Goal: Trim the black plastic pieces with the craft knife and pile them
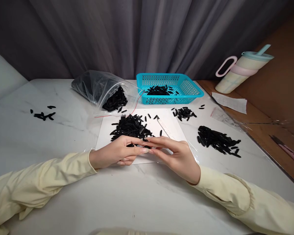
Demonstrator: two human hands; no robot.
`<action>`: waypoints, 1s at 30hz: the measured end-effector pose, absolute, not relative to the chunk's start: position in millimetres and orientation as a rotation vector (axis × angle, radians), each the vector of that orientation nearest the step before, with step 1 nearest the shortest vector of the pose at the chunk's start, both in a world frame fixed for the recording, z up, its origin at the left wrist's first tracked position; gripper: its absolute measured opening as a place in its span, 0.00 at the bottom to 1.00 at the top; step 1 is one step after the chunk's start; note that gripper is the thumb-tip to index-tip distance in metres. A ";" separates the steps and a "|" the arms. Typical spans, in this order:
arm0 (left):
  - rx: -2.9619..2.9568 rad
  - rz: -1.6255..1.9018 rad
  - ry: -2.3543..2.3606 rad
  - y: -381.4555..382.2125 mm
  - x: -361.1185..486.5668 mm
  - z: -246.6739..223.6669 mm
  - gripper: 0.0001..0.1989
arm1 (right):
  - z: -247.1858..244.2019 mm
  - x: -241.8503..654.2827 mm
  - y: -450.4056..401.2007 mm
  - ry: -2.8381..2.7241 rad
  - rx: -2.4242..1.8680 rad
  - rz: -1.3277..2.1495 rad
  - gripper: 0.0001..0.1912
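In front of me my left hand (123, 150) and my right hand (175, 153) meet fingertip to fingertip. Their thumbs and forefingers are closed in a pinch around a small black elongated piece (147, 147), mostly covered by the fingers. Under and just beyond the hands lies a white sheet (104, 130). A heap of similar black pieces with tapered ends (129, 125) rests on it, right behind my left hand. To the right of that heap, a narrow white strip with a black tip (165, 128) lies slanted on the sheet.
Behind the sheet are an open clear bag (88, 86) spilling black pieces and a blue basket (171, 100) holding more. Other piles lie at right (217, 140), back right (184, 113) and left (44, 116). A tumbler (245, 71) and pink-handled tool (290, 153) are far right.
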State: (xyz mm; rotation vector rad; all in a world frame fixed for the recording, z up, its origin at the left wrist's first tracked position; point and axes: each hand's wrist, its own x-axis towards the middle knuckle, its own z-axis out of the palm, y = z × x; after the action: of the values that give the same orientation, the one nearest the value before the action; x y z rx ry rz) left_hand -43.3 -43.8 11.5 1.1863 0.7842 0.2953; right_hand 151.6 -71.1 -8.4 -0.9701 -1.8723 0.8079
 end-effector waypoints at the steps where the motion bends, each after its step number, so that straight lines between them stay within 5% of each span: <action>1: 1.184 0.296 0.797 -43.5 -43.4 11.3 0.21 | -9.3 151.9 -71.8 -1.902 -0.962 0.731 0.15; 11: 1.191 0.288 0.840 -44.1 -42.6 13.6 0.20 | -7.3 151.1 -75.8 -2.020 -0.925 0.525 0.31; 26: 1.259 0.325 0.863 -47.1 -43.8 7.4 0.19 | 1.8 161.7 -70.9 -2.161 -0.817 0.549 0.27; 30: 1.264 0.343 0.889 -48.1 -42.7 6.4 0.20 | 12.0 180.1 -51.7 -2.159 -0.890 0.399 0.16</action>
State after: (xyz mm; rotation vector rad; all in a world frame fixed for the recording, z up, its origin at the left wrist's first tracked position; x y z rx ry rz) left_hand -42.7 -48.1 6.4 1.2640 0.8887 0.3426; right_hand 180.1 -51.7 12.0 -0.8901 -2.1591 0.3993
